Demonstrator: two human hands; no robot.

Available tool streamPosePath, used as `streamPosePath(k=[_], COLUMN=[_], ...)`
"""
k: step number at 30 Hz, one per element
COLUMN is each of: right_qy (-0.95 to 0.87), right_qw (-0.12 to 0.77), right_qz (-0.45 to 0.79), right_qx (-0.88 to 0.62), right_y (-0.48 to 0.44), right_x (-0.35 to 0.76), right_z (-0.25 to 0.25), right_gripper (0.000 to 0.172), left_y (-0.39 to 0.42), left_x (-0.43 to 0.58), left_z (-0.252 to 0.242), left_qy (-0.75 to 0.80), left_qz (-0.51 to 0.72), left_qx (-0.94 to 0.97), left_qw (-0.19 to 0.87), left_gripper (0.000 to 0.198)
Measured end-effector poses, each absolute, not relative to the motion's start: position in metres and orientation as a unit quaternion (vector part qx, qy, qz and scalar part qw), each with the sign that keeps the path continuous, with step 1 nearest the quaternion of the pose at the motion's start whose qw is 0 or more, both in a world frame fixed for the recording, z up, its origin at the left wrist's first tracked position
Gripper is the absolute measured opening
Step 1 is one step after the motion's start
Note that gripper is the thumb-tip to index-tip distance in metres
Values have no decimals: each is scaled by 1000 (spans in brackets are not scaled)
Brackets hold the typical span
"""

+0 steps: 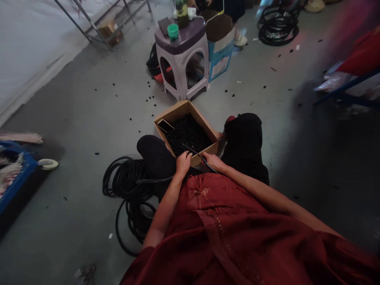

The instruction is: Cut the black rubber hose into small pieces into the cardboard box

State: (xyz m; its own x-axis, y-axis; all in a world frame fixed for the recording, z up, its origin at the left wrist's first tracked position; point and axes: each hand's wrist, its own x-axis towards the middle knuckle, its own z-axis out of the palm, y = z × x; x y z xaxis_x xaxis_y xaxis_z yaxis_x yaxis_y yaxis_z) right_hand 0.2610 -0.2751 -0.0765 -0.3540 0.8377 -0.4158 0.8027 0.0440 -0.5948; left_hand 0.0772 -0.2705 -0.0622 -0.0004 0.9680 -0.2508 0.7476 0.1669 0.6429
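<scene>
An open cardboard box (178, 112) full of small black cut pieces rests on the floor between my knees. My left hand (183, 162) is closed around a black corrugated tube (154, 180) at the box's near rim. The tube runs left to a black coil (124, 186) on the floor. My right hand (211, 160) is closed on dark scissors (196, 152), whose blades point over the box toward the tube's end. A phone (165, 125) lies in the box's far left corner.
A purple-topped plastic stool (182, 59) with a bottle and green cap stands beyond the box. An open carton (221, 43) is beside it, another black coil (277, 25) lies far right. A blue cart (18, 174) is at left. Black bits litter the floor.
</scene>
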Motion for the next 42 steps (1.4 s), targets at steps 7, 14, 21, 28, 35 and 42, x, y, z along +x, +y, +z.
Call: streamPosePath(k=[7,14,21,28,35,42], right_qy=[-724,-728,-734,-746,-745,-734], right_qw=[31,66,94,96,94,95], right_qz=[393,409,425,427,417,411], right_qx=[-566,-546,-522,-502,-512,-532], right_y=[-274,-276,-277,-278,-278,-277], right_x=[261,264,269,270,268,266], right_z=[-81,-91,-91,-88,-86,-88], right_gripper=[31,38,44,39,32,31], left_y=[-271,-269,-264,-264,-267,-277], left_x=[75,72,63,49,57,71], left_z=[-64,-61,-49,-38,-33,-31], left_qy=[708,686,629,584,614,676], left_qz=[186,186,168,153,150,144], left_qx=[604,608,617,621,636,647], left_qw=[314,353,443,500,443,322], left_gripper=[26,25,32,30,26,24])
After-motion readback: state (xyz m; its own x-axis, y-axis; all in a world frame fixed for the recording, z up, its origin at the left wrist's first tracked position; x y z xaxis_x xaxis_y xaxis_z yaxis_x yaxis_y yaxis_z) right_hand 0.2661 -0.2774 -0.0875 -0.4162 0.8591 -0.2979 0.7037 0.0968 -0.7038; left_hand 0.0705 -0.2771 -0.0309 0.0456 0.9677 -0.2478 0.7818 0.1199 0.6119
